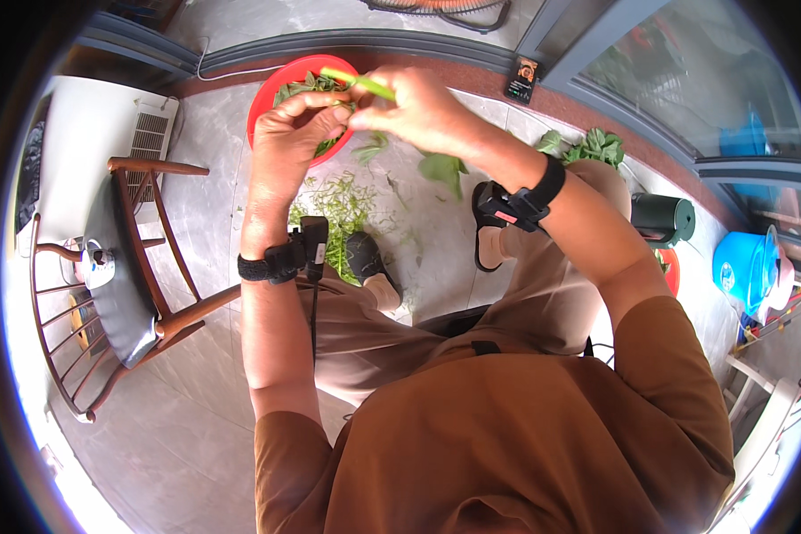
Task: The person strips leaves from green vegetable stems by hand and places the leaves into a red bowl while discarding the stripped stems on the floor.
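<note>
My right hand (410, 110) grips a green plant stem (374, 87) that points up and left over a red plastic basin (260, 113). Close beside it, my left hand (300, 123) pinches a thin bit of the plant between thumb and forefinger; the fingertips of both hands nearly meet, and the exact hold is partly hidden. Green leaves (310, 85) lie inside the basin. Below the basin, thin green peelings (344, 200) are strewn over the tiled floor around my left slipper. A large loose leaf (442, 172) rests on the tiles to the right.
More leafy greens (595, 148) lie by the door sill, near a phone (522, 79) propped against the frame. A dark green cylindrical container (664, 219) and a blue plastic bucket (741, 270) stand at right. At left is a wooden chair (163, 257) with a dark seat.
</note>
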The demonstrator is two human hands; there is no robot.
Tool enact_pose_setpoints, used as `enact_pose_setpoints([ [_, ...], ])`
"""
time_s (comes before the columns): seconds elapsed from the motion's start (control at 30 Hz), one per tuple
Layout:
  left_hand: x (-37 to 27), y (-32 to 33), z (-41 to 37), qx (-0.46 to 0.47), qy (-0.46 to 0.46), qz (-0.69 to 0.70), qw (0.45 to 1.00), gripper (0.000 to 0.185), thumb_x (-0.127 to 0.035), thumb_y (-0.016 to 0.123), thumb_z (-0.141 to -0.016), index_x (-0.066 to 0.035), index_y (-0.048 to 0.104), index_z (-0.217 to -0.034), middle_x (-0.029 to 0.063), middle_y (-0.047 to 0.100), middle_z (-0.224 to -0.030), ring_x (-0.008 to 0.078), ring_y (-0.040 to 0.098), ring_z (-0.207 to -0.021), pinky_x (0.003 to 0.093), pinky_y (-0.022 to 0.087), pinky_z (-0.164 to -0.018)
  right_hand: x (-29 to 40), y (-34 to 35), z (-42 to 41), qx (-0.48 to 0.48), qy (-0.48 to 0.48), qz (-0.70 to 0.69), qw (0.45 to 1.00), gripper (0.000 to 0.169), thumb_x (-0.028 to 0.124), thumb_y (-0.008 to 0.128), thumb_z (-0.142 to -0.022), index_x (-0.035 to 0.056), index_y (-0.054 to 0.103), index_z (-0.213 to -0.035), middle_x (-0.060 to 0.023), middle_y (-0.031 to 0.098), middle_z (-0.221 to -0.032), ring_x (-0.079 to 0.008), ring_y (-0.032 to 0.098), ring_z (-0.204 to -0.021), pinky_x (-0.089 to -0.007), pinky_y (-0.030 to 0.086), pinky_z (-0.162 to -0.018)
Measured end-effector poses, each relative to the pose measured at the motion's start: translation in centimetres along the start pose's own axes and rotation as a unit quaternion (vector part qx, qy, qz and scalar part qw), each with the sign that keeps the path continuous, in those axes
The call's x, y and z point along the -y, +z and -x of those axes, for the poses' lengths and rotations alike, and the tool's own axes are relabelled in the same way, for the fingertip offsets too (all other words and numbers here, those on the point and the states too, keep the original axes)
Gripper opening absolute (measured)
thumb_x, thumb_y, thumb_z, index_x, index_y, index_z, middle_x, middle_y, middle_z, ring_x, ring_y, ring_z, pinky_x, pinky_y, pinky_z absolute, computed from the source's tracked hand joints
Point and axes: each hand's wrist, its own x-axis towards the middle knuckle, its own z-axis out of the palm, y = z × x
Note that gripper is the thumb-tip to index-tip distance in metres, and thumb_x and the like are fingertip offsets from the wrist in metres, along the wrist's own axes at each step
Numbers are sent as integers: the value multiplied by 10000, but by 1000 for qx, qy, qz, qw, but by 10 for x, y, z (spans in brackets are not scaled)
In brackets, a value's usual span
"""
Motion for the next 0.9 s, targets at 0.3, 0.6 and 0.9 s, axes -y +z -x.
enact_pose_setpoints([
  [0.3, 1, 3, 2, -23, -21, 44, 999, 173, -66, 641, -828, -25, 658, -996, 46, 661, -886, 106, 609, -805, 217, 507, -733, -5, -1, -4, 20, -5, -71, 997, 273, 147, 668, -793, 4, 597, -1014, -58, 660, -823, -121, 602, -761, -300, 468, -738],
  [0.6, 6, -6, 3, 19, -105, 102, 989, 194, -72, 626, -840, -10, 624, -1024, 65, 652, -918, 128, 635, -817, 186, 528, -690, -7, -4, -1, -19, -124, 67, 990, 216, 150, 642, -774, 7, 599, -930, -156, 614, -854, -317, 599, -779, -364, 464, -694],
  [0.9, 2, -5, 6, 44, -116, 163, 979, 174, -42, 617, -836, -6, 613, -1007, 95, 646, -936, 160, 642, -829, 209, 541, -720, -6, -7, 0, -34, -185, 94, 978, 168, 133, 627, -767, 5, 569, -859, -143, 566, -781, -339, 566, -747, -402, 435, -643],
])
